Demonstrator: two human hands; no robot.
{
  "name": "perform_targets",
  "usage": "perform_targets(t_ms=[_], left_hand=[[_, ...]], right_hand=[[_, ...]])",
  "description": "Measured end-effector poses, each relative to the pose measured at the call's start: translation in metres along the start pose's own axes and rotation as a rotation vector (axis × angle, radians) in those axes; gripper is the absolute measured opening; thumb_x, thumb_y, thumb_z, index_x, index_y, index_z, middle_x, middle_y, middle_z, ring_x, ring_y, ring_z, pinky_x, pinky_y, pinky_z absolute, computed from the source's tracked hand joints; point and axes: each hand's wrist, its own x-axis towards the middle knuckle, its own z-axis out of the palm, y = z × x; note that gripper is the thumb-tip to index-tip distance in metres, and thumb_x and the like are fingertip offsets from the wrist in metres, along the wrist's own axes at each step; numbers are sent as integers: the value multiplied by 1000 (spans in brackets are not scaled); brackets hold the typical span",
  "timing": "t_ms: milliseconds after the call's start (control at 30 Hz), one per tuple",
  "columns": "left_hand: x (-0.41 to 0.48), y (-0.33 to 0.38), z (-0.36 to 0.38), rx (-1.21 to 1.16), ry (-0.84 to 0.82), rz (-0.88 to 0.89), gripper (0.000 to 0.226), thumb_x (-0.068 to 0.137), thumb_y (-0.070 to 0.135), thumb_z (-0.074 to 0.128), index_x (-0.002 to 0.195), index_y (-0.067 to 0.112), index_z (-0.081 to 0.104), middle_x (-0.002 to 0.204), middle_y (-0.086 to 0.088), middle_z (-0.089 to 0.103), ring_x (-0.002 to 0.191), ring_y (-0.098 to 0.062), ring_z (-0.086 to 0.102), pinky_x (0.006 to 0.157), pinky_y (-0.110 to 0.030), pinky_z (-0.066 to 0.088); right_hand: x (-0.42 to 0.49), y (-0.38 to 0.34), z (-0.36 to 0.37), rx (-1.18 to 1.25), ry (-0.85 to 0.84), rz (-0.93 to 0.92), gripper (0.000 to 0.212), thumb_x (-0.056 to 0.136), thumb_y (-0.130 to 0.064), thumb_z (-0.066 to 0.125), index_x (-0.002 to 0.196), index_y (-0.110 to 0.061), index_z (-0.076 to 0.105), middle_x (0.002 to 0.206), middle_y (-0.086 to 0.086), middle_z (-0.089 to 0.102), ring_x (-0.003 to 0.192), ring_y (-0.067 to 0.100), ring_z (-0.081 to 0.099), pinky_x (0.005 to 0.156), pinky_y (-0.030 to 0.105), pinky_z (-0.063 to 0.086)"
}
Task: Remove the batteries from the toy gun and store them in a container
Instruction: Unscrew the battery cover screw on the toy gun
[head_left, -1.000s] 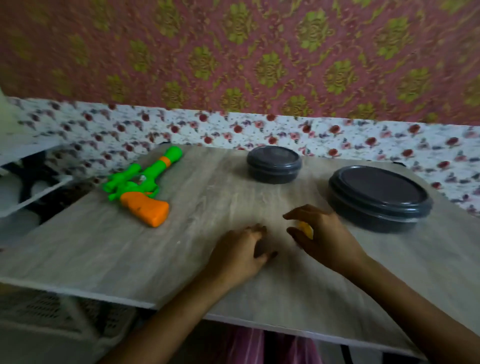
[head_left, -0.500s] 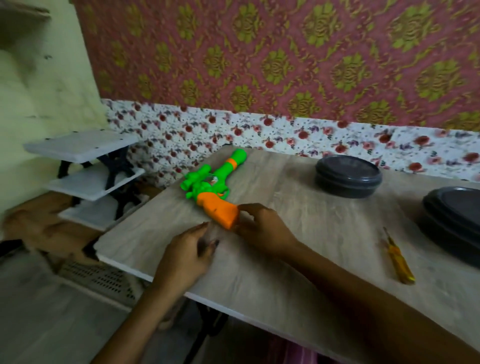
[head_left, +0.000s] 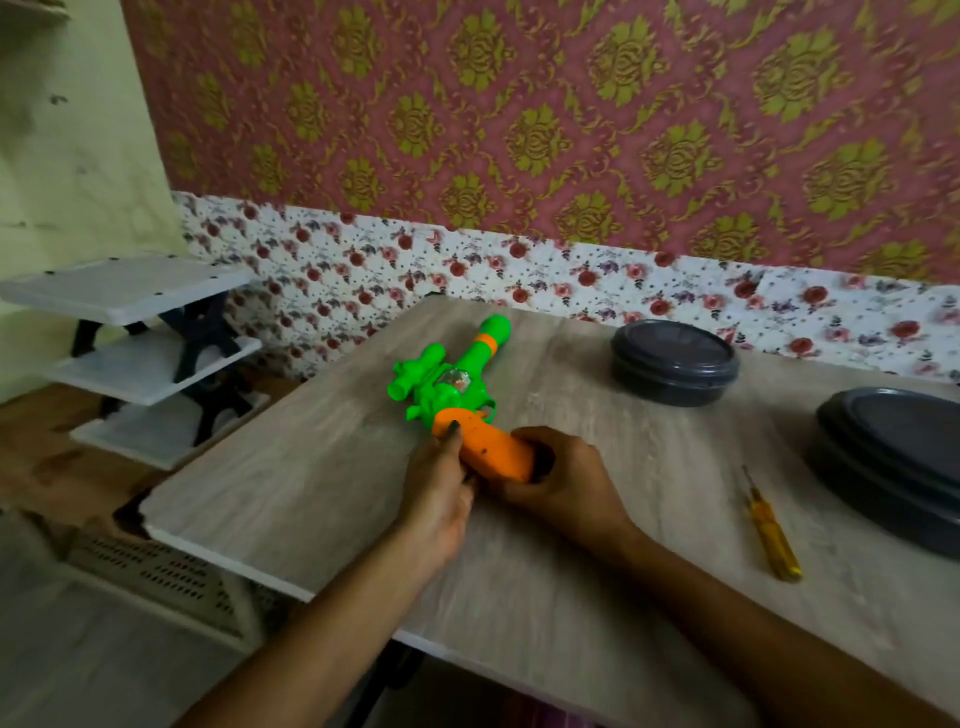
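Observation:
A green toy gun (head_left: 451, 373) with an orange grip lies on the wooden table (head_left: 322, 467), barrel pointing to the far wall. My right hand (head_left: 563, 478) grips the butt end of the orange grip, fingers curled round it. My left hand (head_left: 439, 483) holds the grip's left side, one fingertip on top near the trigger. A small dark round container (head_left: 674, 362) with its lid on stands at the back. A larger lidded dark container (head_left: 893, 457) sits at the right edge. No batteries are visible.
A yellow-handled screwdriver (head_left: 771, 530) lies on the table right of my right arm. White shelves (head_left: 130, 332) stand to the left, lower than the table. A patterned wall runs close behind the table.
My right hand left the screwdriver on the table and moved left to the gun. Both hands now hold the orange grip. The camera turned left.

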Motion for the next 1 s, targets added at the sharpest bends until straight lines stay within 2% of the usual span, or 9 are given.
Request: perform_targets(t_ms=[67, 200, 300, 400, 533, 633, 733, 867, 1000], left_hand=[[-1, -15, 18, -10, -28, -44, 39, 100, 22, 37, 134, 4, 45, 134, -15, 52, 117, -26, 55, 87, -33, 46], [4, -46, 50, 102, -102, -19, 49, 99, 40, 31, 134, 9, 46, 133, -12, 54, 121, -26, 52, 104, -40, 40], [12, -61, 70, 152, -61, 33, 51, 97, 48, 31, 123, 10, 54, 113, -10, 62, 94, -22, 61, 87, -38, 48], [23, -67, 82, 110, -39, 72, 57, 95, 51, 34, 126, 7, 52, 110, -15, 65, 83, -21, 66, 73, -34, 55], [38, -63, 90, -76, -10, 47, 51, 95, 47, 40, 128, 9, 48, 103, -17, 58, 69, -19, 59, 50, -25, 51], [52, -67, 90, -74, -34, 91, 58, 94, 51, 39, 133, 10, 47, 109, -16, 57, 69, -16, 59, 46, -20, 50], [60, -70, 84, -56, -86, 104, 62, 93, 53, 36, 137, 10, 44, 110, -14, 56, 70, -13, 60, 50, -17, 51], [63, -63, 79, -10, -147, 86, 60, 93, 52, 36, 139, 14, 42, 125, -17, 55, 88, -17, 57, 49, -16, 51], [59, -59, 79, 37, -218, 92, 54, 91, 49, 42, 137, 20, 43, 109, -10, 55, 71, -10, 60, 49, -17, 51]], right_hand=[[-13, 13, -16, 52, 20, 25, 52, 65, -21, 81, 113, -17, 62, 98, -2, 66, 90, 11, 63, 83, 29, 53], [-30, 38, -42, 160, 31, 84, 51, 63, -16, 83, 108, -24, 60, 100, -2, 67, 88, 11, 65, 79, 27, 56], [-35, 49, -53, 238, 29, 108, 55, 62, -18, 84, 109, -27, 58, 101, -5, 67, 88, 8, 66, 79, 23, 55], [-30, 53, -63, 213, -31, 96, 56, 68, -23, 80, 119, -23, 57, 106, -5, 66, 88, 2, 65, 79, 16, 53], [-28, 53, -90, -234, -3, 40, 34, 83, -38, 64, 115, -28, 60, 111, -9, 63, 91, 2, 58, 78, 19, 51], [-32, 56, -114, -618, 80, 109, 41, 84, -50, 55, 120, -30, 53, 117, -5, 55, 102, 11, 54, 83, 26, 50], [-36, 67, -132, -796, -34, 376, 55, 83, -52, 56, 129, -25, 42, 126, 4, 49, 110, 20, 52, 86, 31, 46], [-38, 75, -142, -652, -192, 589, 46, 85, -48, 56, 121, -22, 46, 102, -1, 55, 83, 13, 51, 74, 27, 43], [-30, 71, -134, -543, -142, 506, 45, 86, -30, 61, 126, -24, 42, 96, -3, 55, 73, 9, 55, 62, 20, 46]])
